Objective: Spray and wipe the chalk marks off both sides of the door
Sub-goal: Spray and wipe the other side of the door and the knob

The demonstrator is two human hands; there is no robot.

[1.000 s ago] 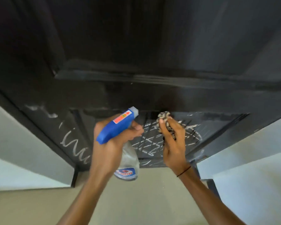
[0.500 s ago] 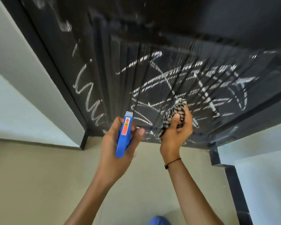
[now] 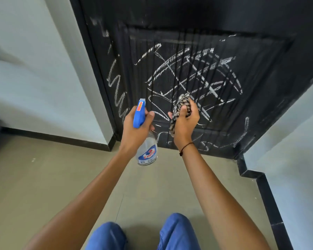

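Observation:
A black door (image 3: 260, 83) fills the upper middle, its lower panel covered in white chalk marks (image 3: 188, 73), with a zigzag down its left stile and more scribbles along the bottom rail. My left hand (image 3: 136, 130) grips a clear spray bottle (image 3: 147, 152) by its blue trigger head, nozzle pointing up at the door. My right hand (image 3: 185, 121) holds a bunched checked cloth (image 3: 182, 106) just in front of the lower panel; whether the cloth touches the door is unclear.
Pale walls (image 3: 34, 78) flank the door on both sides, with black skirting (image 3: 271, 201) along the floor at the right. Beige floor tiles (image 3: 43, 186) lie below. My knees in blue trousers (image 3: 177, 231) show at the bottom edge.
The view has dropped from the door's middle rail to its lower panel and the floor. Both hands stay in front of the door with the same grips; my knees have come into view.

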